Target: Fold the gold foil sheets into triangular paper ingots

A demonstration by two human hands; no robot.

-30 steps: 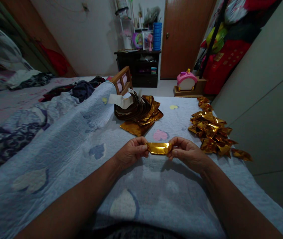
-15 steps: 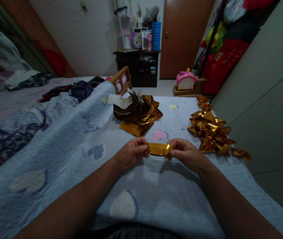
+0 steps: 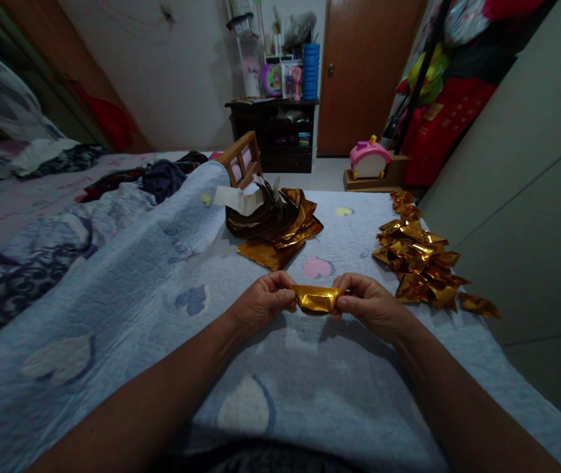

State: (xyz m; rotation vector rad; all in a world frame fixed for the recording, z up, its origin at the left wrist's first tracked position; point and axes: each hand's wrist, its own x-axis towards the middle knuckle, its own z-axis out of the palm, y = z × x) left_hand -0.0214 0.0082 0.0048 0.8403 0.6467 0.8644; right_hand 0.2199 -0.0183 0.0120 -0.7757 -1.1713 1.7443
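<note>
A folded piece of gold foil paper (image 3: 316,299) is stretched between my two hands, just above the bed. My left hand (image 3: 270,297) pinches its left end between thumb and fingers. At the other end, my right hand (image 3: 360,297) grips it the same way. The middle of the piece bulges like a small boat. Beyond my hands lies a fanned stack of gold foil sheets (image 3: 280,220), with white paper sticking up on its left. To the right is a heap of folded gold foil pieces (image 3: 416,253).
A light blue quilt (image 3: 152,368) with heart shapes covers the bed. One folded gold piece (image 3: 479,305) lies apart at the right edge, beside a pale cabinet (image 3: 531,217). A wooden bed rail (image 3: 242,157) stands behind the stack. Crumpled bedding (image 3: 64,249) lies left.
The foil piece has changed from a flatter strip to a fuller, bulging shape, its lower side now rounded. My hands have drawn very slightly closer together, still gripping both ends.
</note>
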